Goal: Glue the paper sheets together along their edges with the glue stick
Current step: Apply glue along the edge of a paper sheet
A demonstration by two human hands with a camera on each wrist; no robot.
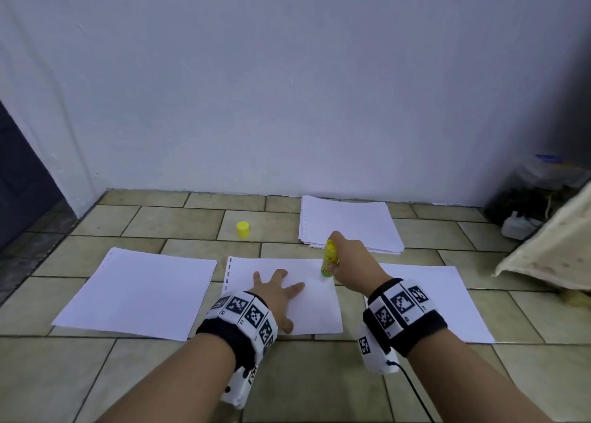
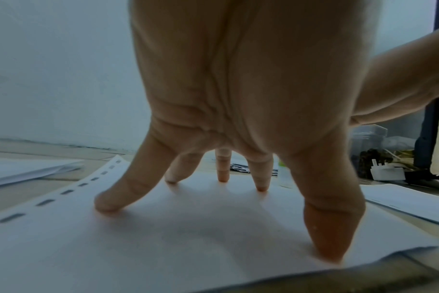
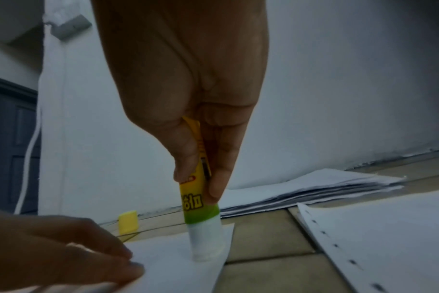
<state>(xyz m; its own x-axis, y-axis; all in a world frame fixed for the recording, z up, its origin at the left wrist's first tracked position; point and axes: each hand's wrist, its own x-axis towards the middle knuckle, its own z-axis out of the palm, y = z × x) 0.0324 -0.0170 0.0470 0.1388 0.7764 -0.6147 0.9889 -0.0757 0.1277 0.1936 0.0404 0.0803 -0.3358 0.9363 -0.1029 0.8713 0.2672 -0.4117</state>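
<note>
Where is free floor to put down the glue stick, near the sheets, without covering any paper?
Bare tiles lie around the yellow cap, between the left sheet and the paper stack. More lie in front of the sheets, by the forearms. It is crowded at the middle sheet, with the left hand, right hand and glue stick.

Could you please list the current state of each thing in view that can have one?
glue stick: uncapped, upright, tip on middle sheet's far right corner
yellow cap: off, standing on floor
middle sheet: flat, pinned by left hand
left hand: fingers spread, pressing
right hand: grips glue stick
paper stack: untouched
</note>
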